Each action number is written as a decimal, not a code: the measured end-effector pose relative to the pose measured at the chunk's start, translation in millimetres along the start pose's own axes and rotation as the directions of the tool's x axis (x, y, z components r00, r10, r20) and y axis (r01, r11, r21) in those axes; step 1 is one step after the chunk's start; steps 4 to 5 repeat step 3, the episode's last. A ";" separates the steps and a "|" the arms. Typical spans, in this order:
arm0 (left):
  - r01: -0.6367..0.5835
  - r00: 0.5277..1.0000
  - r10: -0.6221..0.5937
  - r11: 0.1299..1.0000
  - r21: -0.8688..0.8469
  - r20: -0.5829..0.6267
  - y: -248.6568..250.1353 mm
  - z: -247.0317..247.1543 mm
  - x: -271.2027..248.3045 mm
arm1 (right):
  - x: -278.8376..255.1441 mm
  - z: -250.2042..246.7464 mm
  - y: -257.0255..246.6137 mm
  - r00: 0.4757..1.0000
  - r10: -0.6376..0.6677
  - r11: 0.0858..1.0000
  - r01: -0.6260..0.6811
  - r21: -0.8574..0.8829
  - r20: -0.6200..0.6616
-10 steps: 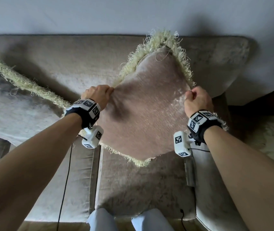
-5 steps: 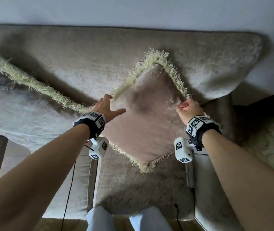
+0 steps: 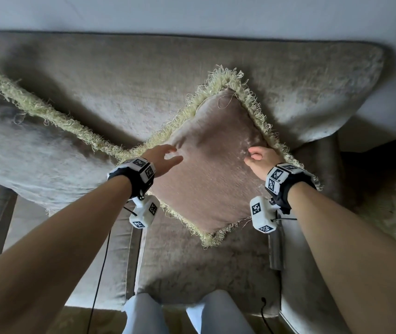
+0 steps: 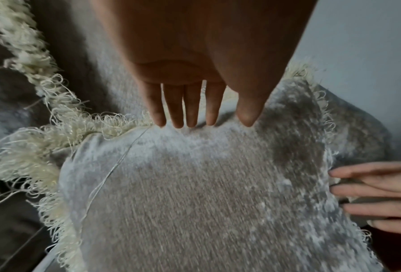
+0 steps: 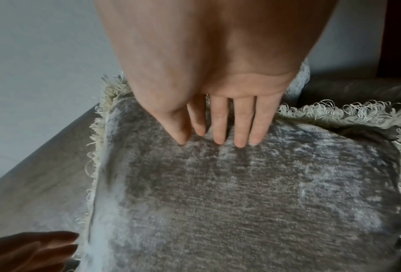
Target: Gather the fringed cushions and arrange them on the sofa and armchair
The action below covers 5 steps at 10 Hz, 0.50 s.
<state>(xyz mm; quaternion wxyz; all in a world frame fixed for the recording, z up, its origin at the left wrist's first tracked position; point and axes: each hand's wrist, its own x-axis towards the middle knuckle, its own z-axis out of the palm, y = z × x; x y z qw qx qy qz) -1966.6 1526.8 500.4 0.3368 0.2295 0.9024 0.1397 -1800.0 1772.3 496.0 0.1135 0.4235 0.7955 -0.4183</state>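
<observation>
A fringed cushion [image 3: 211, 169] is seen propped on one corner like a diamond against the sofa [image 3: 124, 100] backrest, its lowest corner resting on the seat and its top corner pointing up the backrest. Its long diagonal is thus set upright, roughly in line with the viewer's legs.

The left hand [image 3: 162, 160] is held at the cushion's upper left edge with fingers straight and spread; in the left wrist view the fingertips [image 4: 178, 123] are seen just at the fabric by the fringe, and nothing is gripped. The right hand [image 3: 262, 160] is laid against the cushion's upper right edge, fingers extended, with the fingertips [image 5: 218, 139] pressed lightly into the velvet; nothing is held by it either. The cushion is therefore bracketed between the two hands, lying directly ahead of and slightly below both, and neither hand is markedly nearer.

A second fringed cushion [image 3: 30, 145], larger in the picture, is leaned to the left of the first, its fringe meeting the first cushion's left corner.

The placing of this cushion is judged almost finished. Any last straightening would probably be done by a push from both sides at once, since a push from one hand alone could tip the diamond sideways off its corner.
</observation>
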 end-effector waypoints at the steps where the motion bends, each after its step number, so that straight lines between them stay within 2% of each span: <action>1: 0.008 0.999 -0.010 0.999 -0.047 -0.042 1.6 -2.9 -15.3 | -6.8 -0.6 -4.2 1.000 -0.019 1.000 0.019 0.016 0.022; 3: -0.016 0.989 0.001 0.995 -0.098 -0.151 -3.3 -7.6 -55.1 | -40.5 -4.3 -19.1 0.994 -0.112 0.992 0.113 0.052 -0.007; 5: -0.016 0.989 0.001 0.995 -0.098 -0.151 -3.3 -7.6 -55.1 | -40.5 -4.3 -19.1 0.994 -0.112 0.992 0.113 0.052 -0.007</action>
